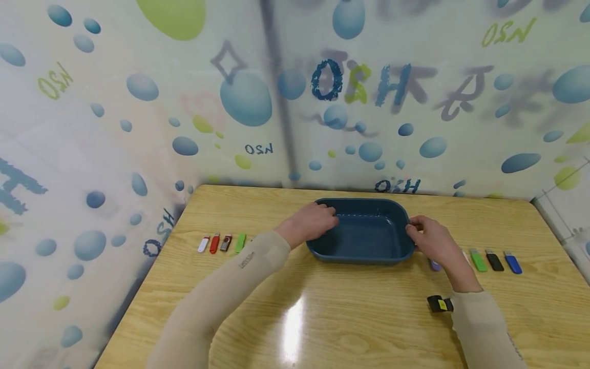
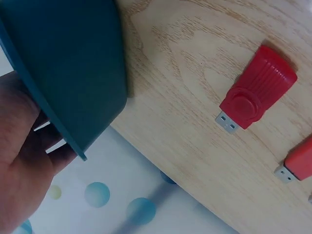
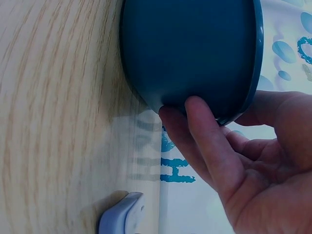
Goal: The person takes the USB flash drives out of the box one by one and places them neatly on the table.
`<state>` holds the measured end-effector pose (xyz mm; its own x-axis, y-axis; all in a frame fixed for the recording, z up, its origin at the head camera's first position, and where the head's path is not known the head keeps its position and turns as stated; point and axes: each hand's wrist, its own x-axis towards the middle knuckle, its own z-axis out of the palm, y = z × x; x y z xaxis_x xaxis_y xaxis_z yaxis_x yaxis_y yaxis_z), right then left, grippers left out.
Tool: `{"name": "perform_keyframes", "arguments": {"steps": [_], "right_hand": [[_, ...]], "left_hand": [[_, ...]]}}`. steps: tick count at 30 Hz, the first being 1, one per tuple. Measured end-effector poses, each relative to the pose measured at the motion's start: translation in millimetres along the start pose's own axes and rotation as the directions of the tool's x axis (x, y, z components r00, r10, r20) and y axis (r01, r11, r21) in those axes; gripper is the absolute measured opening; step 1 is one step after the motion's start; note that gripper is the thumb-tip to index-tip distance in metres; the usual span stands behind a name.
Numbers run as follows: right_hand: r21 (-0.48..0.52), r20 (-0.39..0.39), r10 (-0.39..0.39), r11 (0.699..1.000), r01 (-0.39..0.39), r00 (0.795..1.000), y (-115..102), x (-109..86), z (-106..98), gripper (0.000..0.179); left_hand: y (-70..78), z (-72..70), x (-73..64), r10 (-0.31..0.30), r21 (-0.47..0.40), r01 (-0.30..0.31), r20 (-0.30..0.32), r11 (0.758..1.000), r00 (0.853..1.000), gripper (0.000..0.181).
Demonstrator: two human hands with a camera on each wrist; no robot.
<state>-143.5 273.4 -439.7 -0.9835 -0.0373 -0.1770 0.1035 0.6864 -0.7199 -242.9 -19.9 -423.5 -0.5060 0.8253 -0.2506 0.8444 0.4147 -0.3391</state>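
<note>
A dark blue plastic basin (image 1: 369, 238) stands on the wooden table toward its back edge, with nothing visible inside. My left hand (image 1: 310, 223) grips its left end, fingers curled over the rim. In the left wrist view those fingers partly vanish behind the basin wall (image 2: 68, 63). At the opposite end, my right hand (image 1: 430, 238) holds the rim between thumb and fingers. The right wrist view has two fingertips (image 3: 199, 105) pressed against the outer wall. A red USB stick (image 2: 258, 87) lies near the basin's left side, and a purple one (image 1: 435, 265) below my right hand.
To the left lies a row of USB sticks, among them a white-and-red one (image 1: 204, 244) and a green one (image 1: 240, 243); my left arm hides part of it. Another row on the right includes green (image 1: 478, 260), black (image 1: 494, 260) and blue (image 1: 513, 262) sticks. Patterned fabric (image 1: 295, 128) hangs behind the table.
</note>
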Motion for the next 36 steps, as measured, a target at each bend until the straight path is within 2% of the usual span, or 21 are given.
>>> {"name": "perform_keyframes", "arguments": {"steps": [6, 9, 16, 27, 36], "right_hand": [[-0.002, 0.002, 0.0, 1.0, 0.0, 1.0, -1, -0.8, 0, 0.048], [0.0, 0.001, 0.0, 1.0, 0.0, 1.0, 0, -0.7, 0, 0.048], [0.002, -0.001, -0.005, 1.0, 0.005, 1.0, 0, 0.4, 0, 0.048], [0.0, 0.0, -0.001, 1.0, 0.001, 1.0, 0, 1.5, 0, 0.048], [-0.005, -0.009, -0.005, 1.0, 0.005, 1.0, 2, 2.1, 1, 0.048]], "left_hand": [[5.8, 2.8, 8.3, -0.037, 0.024, 0.035, 0.085, 0.999, 0.996, 0.032], [8.0, 4.0, 10.4, -0.048, 0.039, 0.044, 0.096, 0.998, 0.994, 0.032], [8.5, 5.8, 14.1, -0.066, 0.038, 0.063, 0.075, 0.997, 0.995, 0.03], [7.9, 10.2, 20.1, -0.076, -0.011, 0.077, 0.023, 0.997, 0.997, 0.03], [9.2, 8.3, 19.1, -0.113, 0.004, 0.113, 0.045, 0.994, 0.993, 0.031]]}}
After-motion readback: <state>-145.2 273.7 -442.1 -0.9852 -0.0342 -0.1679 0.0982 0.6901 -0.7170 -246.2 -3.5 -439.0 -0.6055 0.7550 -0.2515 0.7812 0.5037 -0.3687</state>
